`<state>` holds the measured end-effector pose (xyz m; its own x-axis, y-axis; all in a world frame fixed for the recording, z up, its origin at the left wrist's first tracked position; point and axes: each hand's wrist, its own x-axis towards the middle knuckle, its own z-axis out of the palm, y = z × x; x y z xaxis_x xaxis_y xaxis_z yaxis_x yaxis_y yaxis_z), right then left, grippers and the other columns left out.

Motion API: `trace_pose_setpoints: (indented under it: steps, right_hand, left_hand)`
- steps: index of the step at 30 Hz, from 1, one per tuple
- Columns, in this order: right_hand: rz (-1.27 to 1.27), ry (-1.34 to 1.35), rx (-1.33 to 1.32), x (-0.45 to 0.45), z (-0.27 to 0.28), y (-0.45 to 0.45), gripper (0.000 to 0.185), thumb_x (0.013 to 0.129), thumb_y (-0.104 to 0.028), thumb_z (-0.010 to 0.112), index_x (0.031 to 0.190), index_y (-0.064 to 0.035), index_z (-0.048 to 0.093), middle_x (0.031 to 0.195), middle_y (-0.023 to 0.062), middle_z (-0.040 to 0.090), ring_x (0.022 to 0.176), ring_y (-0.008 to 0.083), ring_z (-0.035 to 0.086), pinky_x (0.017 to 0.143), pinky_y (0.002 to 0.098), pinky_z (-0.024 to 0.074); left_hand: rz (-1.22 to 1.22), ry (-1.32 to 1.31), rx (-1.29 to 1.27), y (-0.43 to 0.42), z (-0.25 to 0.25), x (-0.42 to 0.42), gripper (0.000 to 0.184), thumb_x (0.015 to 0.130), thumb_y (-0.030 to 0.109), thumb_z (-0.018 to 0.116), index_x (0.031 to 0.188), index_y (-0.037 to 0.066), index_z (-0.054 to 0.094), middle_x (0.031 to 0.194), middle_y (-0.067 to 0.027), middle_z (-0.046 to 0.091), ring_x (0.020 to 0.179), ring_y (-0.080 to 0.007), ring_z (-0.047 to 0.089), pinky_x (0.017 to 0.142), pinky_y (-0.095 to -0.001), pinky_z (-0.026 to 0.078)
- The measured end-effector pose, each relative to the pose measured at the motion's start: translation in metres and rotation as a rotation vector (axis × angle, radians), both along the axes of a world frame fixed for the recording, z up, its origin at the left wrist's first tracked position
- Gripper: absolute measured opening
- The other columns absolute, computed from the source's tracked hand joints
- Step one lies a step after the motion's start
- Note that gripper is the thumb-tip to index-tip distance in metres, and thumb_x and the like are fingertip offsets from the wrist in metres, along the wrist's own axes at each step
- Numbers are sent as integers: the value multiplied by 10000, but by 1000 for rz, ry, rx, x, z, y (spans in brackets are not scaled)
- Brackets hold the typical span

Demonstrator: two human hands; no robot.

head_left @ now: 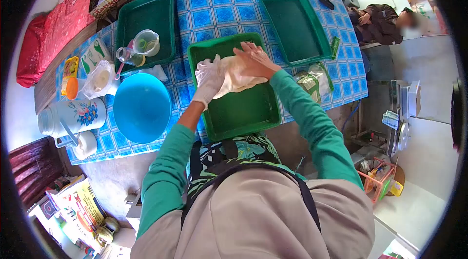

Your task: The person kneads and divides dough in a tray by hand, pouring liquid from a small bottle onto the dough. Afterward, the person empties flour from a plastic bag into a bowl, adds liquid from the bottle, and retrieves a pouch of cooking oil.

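A pale, soft slab that looks like dough (239, 77) lies in the green tray (243, 115) in front of me. My left hand (210, 77), in a whitish glove, rests on its left edge with the fingers pointing away from me. On its upper right part lies my right hand (254, 60), bare, fingers spread and flat. Neither hand is closed around the slab. Part of the slab is hidden beneath both hands.
Left of the tray stand a blue bowl (142, 108), a floral thermos (78, 115) and a dark green tray (165, 20) with clear cups (146, 43). Another green tray (295, 27) and a green packet (312, 83) are right. A person (380, 22) reclines at the back right.
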<state>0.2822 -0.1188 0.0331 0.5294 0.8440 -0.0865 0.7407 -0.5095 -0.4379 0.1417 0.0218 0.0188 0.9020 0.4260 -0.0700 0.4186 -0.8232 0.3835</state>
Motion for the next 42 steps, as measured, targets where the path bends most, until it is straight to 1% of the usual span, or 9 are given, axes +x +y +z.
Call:
trace_pose_setpoints:
  steps: [3,8,12,14,20,24,27,31,42]
  right_hand:
    - [300,-357,-347,-17,15,-36,866,745,-302,718,1478,-98,305,1389,302,397,1272,421,442,992,542,406]
    - [-351,30,-273,-29,-2,-11,668,715,-170,665,1330,-54,430,1089,263,607,938,452,634,827,519,498]
    - [-727,-135,108,-73,-36,-3,555,745,-194,645,1260,-33,517,1049,202,638,961,411,614,857,466,489]
    - [-565,-287,344,-96,-31,-17,493,784,-201,629,1240,-61,508,1000,176,633,845,389,608,747,474,499]
    - [-249,161,51,-19,-130,-71,171,876,-186,551,1035,-130,526,1042,72,608,860,305,598,575,474,466]
    - [-472,-339,12,-91,-33,-4,162,911,-238,533,1020,-138,599,1151,98,604,1007,308,574,757,516,445]
    - [-475,-373,287,-127,-33,-9,250,910,-252,541,1091,-103,629,1230,129,583,1113,338,535,911,533,396]
    - [-367,-389,436,-135,-29,-28,355,897,-279,544,1179,-81,626,1282,154,558,1166,375,511,988,522,362]
    - [-167,-258,88,7,-46,51,232,824,-360,592,841,-129,608,951,105,614,885,303,564,726,436,436]
  left_hand:
    - [-74,-182,39,-9,-13,-24,696,900,418,560,1443,26,370,1115,-225,580,1032,-420,533,829,-519,459]
    - [462,-44,-230,-51,-31,-31,791,904,562,520,1487,79,292,1140,-262,551,1027,-423,549,821,-503,468]
    - [848,-50,-975,-89,-64,-20,812,895,643,504,1479,118,301,1211,-213,556,1112,-394,557,846,-520,482]
    - [808,-465,-2066,-104,-16,-44,869,865,699,514,1448,81,335,1206,-171,559,1067,-368,584,825,-540,486]
    - [171,248,-1126,-11,-11,-80,469,911,428,610,1083,-8,601,1031,-215,660,699,-391,642,669,-511,507]
    - [-64,-751,-63,-28,8,-14,322,962,247,499,1145,13,621,1076,-230,643,951,-405,613,857,-467,486]
    - [-25,-590,-473,-50,-4,-35,428,979,291,402,1281,41,574,1227,-209,597,1147,-390,551,1013,-460,408]
    - [-41,-425,-146,-68,-17,-60,479,979,301,364,1384,73,484,1318,-174,536,1237,-378,468,1086,-493,310]
    - [656,-348,-3,-75,-30,36,486,984,393,404,1389,136,482,1258,-143,549,1141,-343,484,1004,-471,329]
